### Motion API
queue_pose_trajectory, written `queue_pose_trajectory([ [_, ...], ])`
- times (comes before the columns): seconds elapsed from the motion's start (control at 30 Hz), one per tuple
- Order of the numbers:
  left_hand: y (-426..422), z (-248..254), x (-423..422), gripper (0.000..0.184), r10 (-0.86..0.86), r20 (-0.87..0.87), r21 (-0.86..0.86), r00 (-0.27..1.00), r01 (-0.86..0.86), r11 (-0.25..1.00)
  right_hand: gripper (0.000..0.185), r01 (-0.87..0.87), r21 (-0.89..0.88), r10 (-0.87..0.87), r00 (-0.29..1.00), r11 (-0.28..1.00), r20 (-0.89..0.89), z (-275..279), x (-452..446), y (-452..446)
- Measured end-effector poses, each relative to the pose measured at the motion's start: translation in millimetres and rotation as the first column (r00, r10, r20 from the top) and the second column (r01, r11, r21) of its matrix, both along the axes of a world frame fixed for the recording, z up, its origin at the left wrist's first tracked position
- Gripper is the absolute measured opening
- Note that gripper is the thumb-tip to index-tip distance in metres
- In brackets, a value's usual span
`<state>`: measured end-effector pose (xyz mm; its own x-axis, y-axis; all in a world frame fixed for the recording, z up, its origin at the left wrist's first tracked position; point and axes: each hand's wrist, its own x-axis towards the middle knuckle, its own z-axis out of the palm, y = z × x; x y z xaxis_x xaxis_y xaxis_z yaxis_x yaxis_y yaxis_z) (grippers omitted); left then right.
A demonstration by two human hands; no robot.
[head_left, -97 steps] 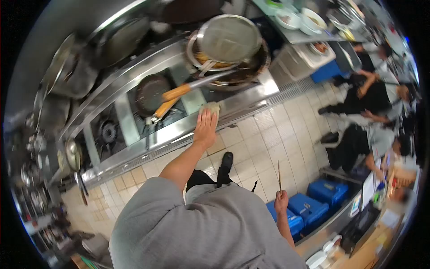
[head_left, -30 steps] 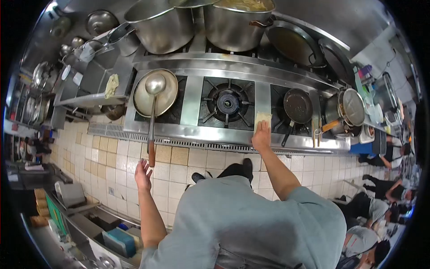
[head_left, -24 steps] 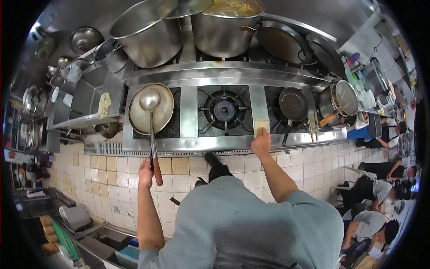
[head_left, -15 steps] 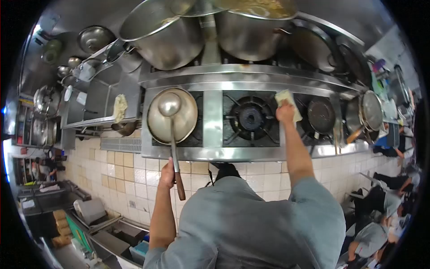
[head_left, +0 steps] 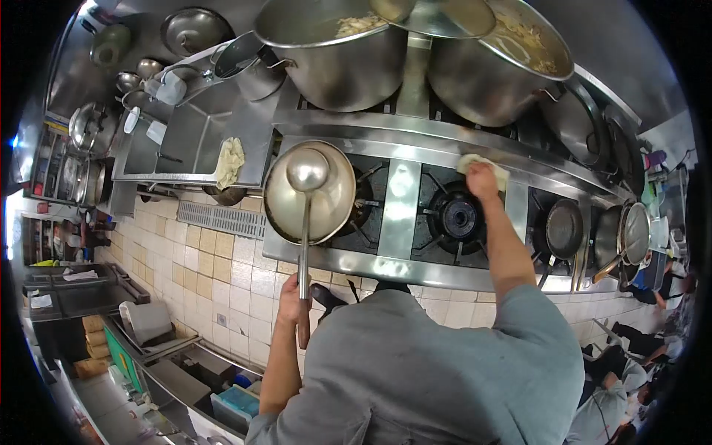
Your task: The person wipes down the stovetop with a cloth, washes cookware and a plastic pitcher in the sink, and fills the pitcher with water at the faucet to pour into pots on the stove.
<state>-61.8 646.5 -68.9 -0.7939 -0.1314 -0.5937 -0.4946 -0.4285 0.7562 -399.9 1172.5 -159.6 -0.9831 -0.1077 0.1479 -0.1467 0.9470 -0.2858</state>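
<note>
My left hand (head_left: 291, 300) is closed around the handle of a ladle (head_left: 305, 245) with a steel shaft and a brown wooden end. The ladle's round bowl rests over a wide, light-coloured metal pan (head_left: 331, 206) at the stove's left. My right hand (head_left: 483, 181) presses a pale yellow cloth (head_left: 499, 176) onto the steel strip behind the middle burner (head_left: 457, 216). The fingers on the cloth are partly hidden. A small dark frying pan (head_left: 564, 228) sits on the burner to the right.
Two large stockpots (head_left: 334, 70) stand on the back row, a round lid (head_left: 445, 18) bridging their rims. To the left is a steel sink (head_left: 194, 137) with another cloth (head_left: 230, 163) over its front edge. More pans (head_left: 623, 233) stand at the stove's right end. Several people are at far right.
The view has shifted and turned slightly. My right hand has moved the cloth from the strip beside the middle burner to the steel edge behind it. My left hand keeps hold of the ladle.
</note>
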Motion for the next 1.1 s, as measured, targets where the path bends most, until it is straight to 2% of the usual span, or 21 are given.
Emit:
queue_pose_trajectory([
  [0.07,-18,7,5,0.014,0.016,-0.09,-0.067,0.996,-0.022,0.998,0.029,-0.106,0.014,0.105,0.993,0.994,0.059,9,-10,-69],
  [0.13,-40,30,8,0.012,0.026,-0.085,-0.092,0.996,-0.034,0.995,0.028,-0.185,0.039,0.185,0.983,0.982,-0.005,-6,-22,-135],
  [0.27,-95,52,29,0.008,0.101,-0.042,-0.251,0.994,-0.108,0.962,0.028,-0.285,0.107,0.29,0.957,0.953,-0.033,12,-29,-258],
  [0.33,-123,58,48,0.008,0.146,-0.018,-0.27,0.989,-0.145,0.952,0.03,-0.354,0.12,0.359,0.933,0.927,-0.024,21,-38,-318],
  [0.4,-145,56,71,0.009,0.243,-0.049,-0.293,0.969,-0.247,0.924,0.031,-0.345,-0.005,0.344,0.937,0.939,-0.069,4,-54,-374],
  [0.47,-165,59,91,0.009,0.284,-0.021,-0.331,0.959,-0.275,0.903,0.034,-0.394,-0.104,0.395,0.919,0.913,-0.016,4,-65,-430],
  [0.53,-184,62,112,0.014,0.348,-0.001,-0.408,0.938,-0.318,0.856,0.034,-0.459,-0.079,0.457,0.888,0.885,-0.047,-2,-78,-491],
  [0.57,-194,61,125,0.015,0.335,-0.07,-0.378,0.94,-0.336,0.863,0.035,-0.519,-0.058,0.514,0.854,0.853,-0.081,-7,-83,-515],
  [0.6,-204,62,139,0.017,0.327,-0.137,-0.351,0.935,-0.355,0.866,0.035,-0.537,-0.064,0.533,0.843,0.841,-0.07,-7,-86,-536],
  [0.67,-219,70,157,0.018,0.379,-0.076,-0.397,0.922,-0.377,0.837,0.036,-0.593,0.002,0.59,0.801,0.805,0.101,5,-94,-581],
  [0.7,-227,73,164,0.02,0.405,-0.029,-0.433,0.914,-0.376,0.819,0.037,-0.581,0.094,0.547,0.8,0.808,0.247,9,-97,-595],
  [0.73,-232,76,169,0.02,0.417,-0.019,-0.438,0.909,-0.382,0.814,0.037,-0.593,0.087,0.557,0.79,0.801,0.256,7,-97,-600],
  [0.8,-241,82,180,0.02,0.474,-0.046,-0.412,0.879,-0.449,0.793,0.03,-0.541,0.133,0.55,0.834,0.831,-0.041,-1,-84,-595],
  [0.83,-249,80,186,0.019,0.505,-0.033,-0.376,0.862,-0.48,0.793,0.03,-0.546,0.136,0.555,0.831,0.826,-0.031,-2,-80,-598],
  [0.93,-274,79,202,0.018,0.495,-0.07,-0.297,0.866,-0.492,0.818,0.04,-0.513,0.062,0.51,0.858,0.856,0.054,9,-53,-606],
  [1.0,-297,75,211,0.018,0.462,-0.083,-0.304,0.883,-0.464,0.832,0.05,-0.44,0.169,0.402,0.89,0.882,0.216,27,-2,-621],
  [1.07,-317,71,216,0.018,0.417,-0.097,-0.307,0.904,-0.426,0.851,0.063,-0.304,0.11,0.271,0.931,0.946,0.245,-27,36,-638],
  [1.1,-326,70,216,0.019,0.397,-0.099,-0.328,0.913,-0.406,0.853,0.065,-0.297,0.002,0.284,0.916,0.955,0.283,-9,63,-637],
])
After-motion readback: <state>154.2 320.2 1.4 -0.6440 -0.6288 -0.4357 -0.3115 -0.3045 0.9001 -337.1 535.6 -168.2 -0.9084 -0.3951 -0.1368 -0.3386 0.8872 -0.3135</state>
